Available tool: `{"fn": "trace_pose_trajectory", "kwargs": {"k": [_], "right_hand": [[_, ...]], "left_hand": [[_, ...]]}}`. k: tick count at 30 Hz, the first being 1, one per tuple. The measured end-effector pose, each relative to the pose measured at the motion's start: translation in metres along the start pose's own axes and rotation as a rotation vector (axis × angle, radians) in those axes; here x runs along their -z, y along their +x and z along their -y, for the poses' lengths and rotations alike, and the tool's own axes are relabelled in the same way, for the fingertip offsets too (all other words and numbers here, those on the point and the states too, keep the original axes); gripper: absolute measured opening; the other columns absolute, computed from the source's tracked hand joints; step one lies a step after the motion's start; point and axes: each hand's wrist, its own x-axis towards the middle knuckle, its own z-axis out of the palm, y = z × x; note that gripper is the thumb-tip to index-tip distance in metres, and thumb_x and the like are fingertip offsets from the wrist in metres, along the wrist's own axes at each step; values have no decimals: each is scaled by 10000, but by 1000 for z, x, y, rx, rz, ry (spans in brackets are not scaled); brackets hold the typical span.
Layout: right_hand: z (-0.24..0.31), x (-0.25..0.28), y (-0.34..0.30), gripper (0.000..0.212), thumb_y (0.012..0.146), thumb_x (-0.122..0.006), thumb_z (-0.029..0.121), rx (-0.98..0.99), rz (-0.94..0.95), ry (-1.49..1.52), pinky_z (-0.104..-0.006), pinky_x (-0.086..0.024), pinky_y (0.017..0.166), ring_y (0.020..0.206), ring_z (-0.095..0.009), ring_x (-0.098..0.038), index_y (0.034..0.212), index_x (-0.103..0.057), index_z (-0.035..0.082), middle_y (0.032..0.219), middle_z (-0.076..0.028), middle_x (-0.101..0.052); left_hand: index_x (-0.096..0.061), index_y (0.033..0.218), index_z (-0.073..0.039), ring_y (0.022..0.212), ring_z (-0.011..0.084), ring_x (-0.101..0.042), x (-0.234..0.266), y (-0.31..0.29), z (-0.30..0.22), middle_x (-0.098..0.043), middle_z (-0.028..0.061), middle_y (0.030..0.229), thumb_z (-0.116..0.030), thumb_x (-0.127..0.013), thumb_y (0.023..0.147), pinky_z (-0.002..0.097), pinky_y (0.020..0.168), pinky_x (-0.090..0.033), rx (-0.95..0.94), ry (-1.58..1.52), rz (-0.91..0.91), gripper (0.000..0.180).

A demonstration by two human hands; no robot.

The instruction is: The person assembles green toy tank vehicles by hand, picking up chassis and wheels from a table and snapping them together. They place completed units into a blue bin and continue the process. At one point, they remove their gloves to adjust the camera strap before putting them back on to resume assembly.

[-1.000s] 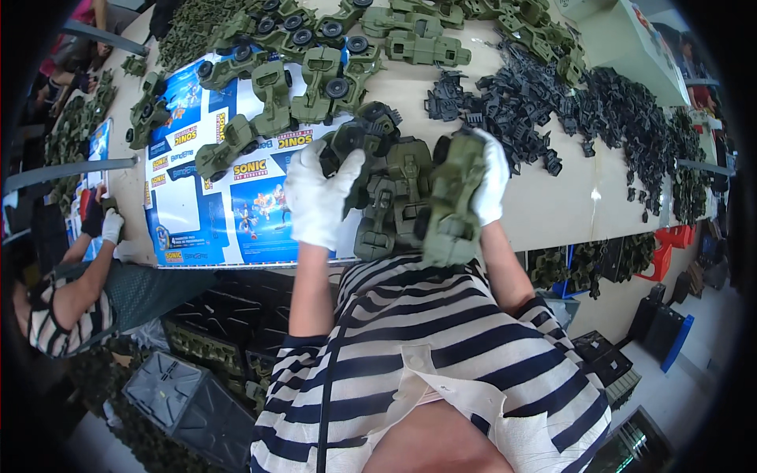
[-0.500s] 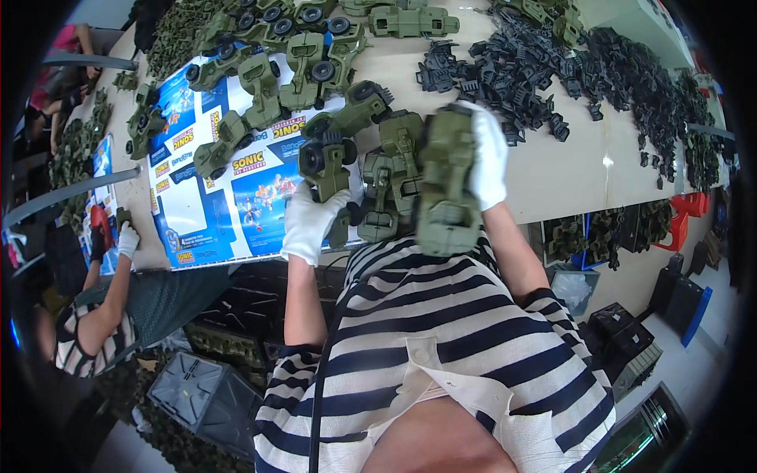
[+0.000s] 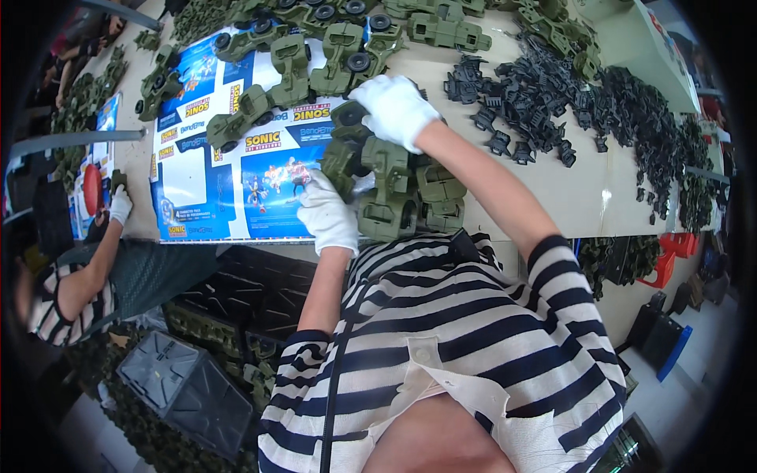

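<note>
The person's gloved right hand (image 3: 396, 112) bends over a green toy vehicle (image 3: 347, 116); the left hand (image 3: 328, 214), half curled, is beside another (image 3: 339, 164). I cannot tell whether either hand grips. Around them, the counter (image 3: 568, 197) carries a printed sheet (image 3: 225, 188) leftward and dark parts (image 3: 512, 98) rightward.

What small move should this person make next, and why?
Perhaps lift the green toy vehicle partly beneath the right hand, rather than drag it: that hand covers one end, its grip is unclear, and another green toy vehicle sits close on the near side.
</note>
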Motion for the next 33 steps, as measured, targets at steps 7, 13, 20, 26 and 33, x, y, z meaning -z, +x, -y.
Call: {"fn": "trace_pose_trajectory", "kwargs": {"k": [7, 13, 20, 26, 33], "right_hand": [[-14, -46, 60, 341, 783, -676, 174, 81, 385, -261, -457, -507, 763, 956, -280, -711, 1118, -687, 110, 1021, -101, -735], [-34, -27, 43, 580, 676, -819, 363, 38, 118, 24, -438, -493, 842, 985, -338, -662, 1161, -618, 116, 1015, -137, -695], [-11, 51, -34, 660, 612, -821, 189, 272, -327, 207, -440, -452, 891, 1028, -326, -590, 1214, -552, 156, 1055, -114, -624], [-33, 47, -89, 622, 608, -726, 71, 61, -447, 319, -422, -428, 886, 997, -337, -581, 1203, -559, 132, 1053, -87, -623], [-29, 56, -117, 634, 609, -767, 96, 138, -685, 359, -415, -420, 927, 1034, -318, -572, 1208, -560, 104, 1116, -90, -621]], "left_hand": [[-612, 1192, 6, 931, 343, -637, 3, 35, 46, -686, 187, 908, -422, -784, 714, 414, 856, -499, -160, -503, 344, 664], [-636, 1199, -31, 873, 337, -665, -52, 44, 59, -707, 151, 962, -395, -829, 687, 387, 835, -519, -286, -784, 291, 657], [-577, 1229, -1, 925, 282, -650, -54, 53, 45, -678, 192, 1036, -322, -824, 725, 346, 823, -523, -97, -979, 225, 647], [-723, 991, -112, 1122, 305, -534, 41, 38, -20, -655, 128, 1094, -454, -737, 781, 433, 939, -404, -375, -707, -251, 401], [-673, 899, -16, 1015, 343, -558, 25, 51, -45, -638, 168, 1013, -423, -678, 683, 408, 898, -440, -319, -447, 5, 461]]}}
